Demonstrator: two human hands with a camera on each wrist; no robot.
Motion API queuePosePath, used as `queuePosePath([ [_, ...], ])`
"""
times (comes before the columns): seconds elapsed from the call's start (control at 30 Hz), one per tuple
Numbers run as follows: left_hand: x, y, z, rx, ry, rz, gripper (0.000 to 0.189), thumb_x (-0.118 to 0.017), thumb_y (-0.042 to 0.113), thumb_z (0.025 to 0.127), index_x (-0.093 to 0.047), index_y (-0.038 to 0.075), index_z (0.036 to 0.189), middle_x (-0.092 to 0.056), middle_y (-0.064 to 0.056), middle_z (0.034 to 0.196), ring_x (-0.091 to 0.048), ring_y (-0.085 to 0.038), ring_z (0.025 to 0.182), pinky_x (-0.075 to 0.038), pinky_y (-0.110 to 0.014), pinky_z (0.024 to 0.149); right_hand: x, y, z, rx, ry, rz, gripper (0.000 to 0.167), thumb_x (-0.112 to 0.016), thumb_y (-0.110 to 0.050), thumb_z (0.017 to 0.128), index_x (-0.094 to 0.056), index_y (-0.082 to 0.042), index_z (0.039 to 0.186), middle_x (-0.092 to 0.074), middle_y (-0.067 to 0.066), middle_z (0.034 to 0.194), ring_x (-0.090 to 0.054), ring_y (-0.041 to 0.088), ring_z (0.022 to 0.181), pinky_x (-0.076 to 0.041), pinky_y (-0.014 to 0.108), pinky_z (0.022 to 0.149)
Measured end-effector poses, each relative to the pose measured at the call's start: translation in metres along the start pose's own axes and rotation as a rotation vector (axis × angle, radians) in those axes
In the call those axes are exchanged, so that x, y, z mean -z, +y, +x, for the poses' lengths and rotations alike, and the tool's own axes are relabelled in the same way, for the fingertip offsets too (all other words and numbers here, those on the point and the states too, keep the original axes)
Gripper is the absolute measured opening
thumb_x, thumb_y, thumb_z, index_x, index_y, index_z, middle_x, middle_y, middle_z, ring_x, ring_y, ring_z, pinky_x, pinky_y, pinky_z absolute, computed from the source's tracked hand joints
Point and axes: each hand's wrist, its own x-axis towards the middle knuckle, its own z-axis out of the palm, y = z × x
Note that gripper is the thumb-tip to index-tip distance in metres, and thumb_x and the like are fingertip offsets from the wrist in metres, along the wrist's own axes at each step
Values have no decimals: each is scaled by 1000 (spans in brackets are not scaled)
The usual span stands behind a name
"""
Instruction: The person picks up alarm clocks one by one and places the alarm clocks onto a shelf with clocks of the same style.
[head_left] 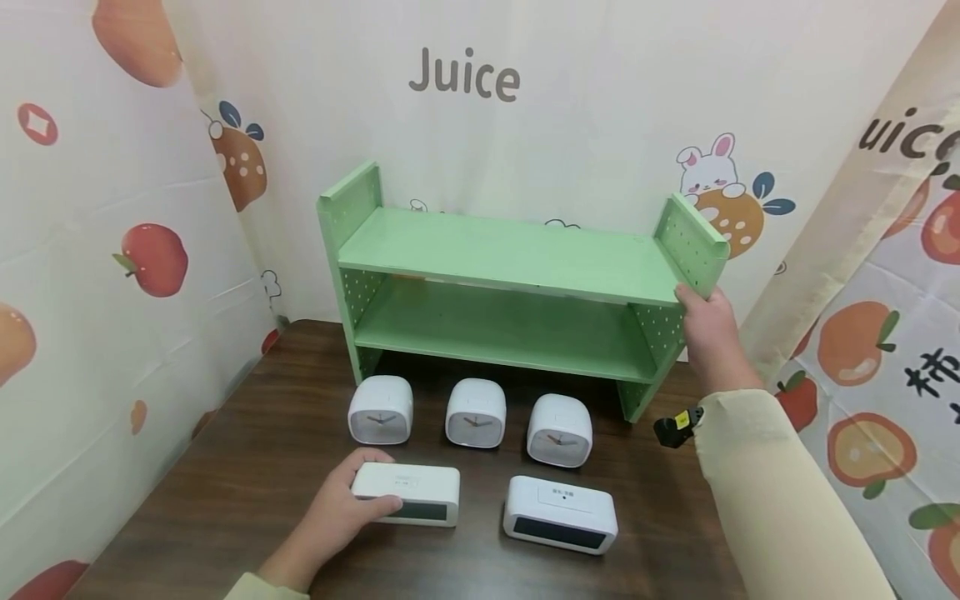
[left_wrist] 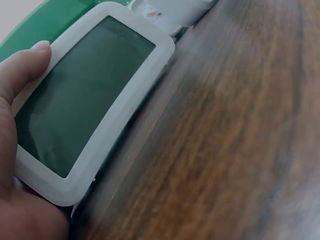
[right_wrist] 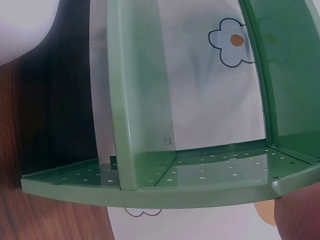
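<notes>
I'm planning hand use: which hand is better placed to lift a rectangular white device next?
Probably the left hand: it grips one rectangular white device, while the right hand, farther off, grips the green shelf unit.

I see a person's 2 bare hands, the left hand (head_left: pixel 337 504) and the right hand (head_left: pixel 711 329), with plain, pale-yellow sleeves (head_left: pixel 780 492). By the right cuff sits 1 small black wrist camera (head_left: pixel 666 432) bearing a yellow label (head_left: pixel 682 419).
</notes>
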Motion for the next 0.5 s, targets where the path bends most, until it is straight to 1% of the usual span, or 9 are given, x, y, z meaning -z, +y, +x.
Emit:
queuePosePath([
  [0.17, -4, 4, -3, 23, 26, -33, 51, -91, 13, 78, -63, 11, 121, -64, -8, 116, -58, -24, 101, -45, -39, 87, 0, 1, 1, 5, -1, 12, 60, -41, -37, 111, -25, -15, 164, -41, 9, 153, -46, 18, 134, -24, 47, 121],
  [0.27, -7, 6, -3, 32, 38, -86, 49, -89, 8, 79, -63, 9, 121, -65, -9, 116, -59, -24, 101, -46, -38, 87, -1, 0, 1, 10, 7, 6, 60, -41, -38, 111, -25, -15, 164, -39, 10, 156, -43, 20, 139, -24, 46, 122],
  [0.4, -8, 8, -1, 27, 14, -133, 47, -87, 6, 80, -62, 7, 121, -65, -10, 115, -59, -24, 100, -48, -36, 86, -1, -1, 2, 5, 10, -12, 60, -39, -39, 111, -24, -16, 164, -36, 11, 160, -40, 22, 142, -24, 46, 122],
  [0.5, -8, 13, -1, 19, -12, -120, 48, -87, 8, 81, -62, 6, 122, -65, -9, 115, -59, -24, 100, -49, -36, 85, -1, -2, 2, 2, 14, -13, 60, -40, -38, 111, -24, -15, 164, -39, 11, 157, -41, 23, 141, -24, 47, 122],
])
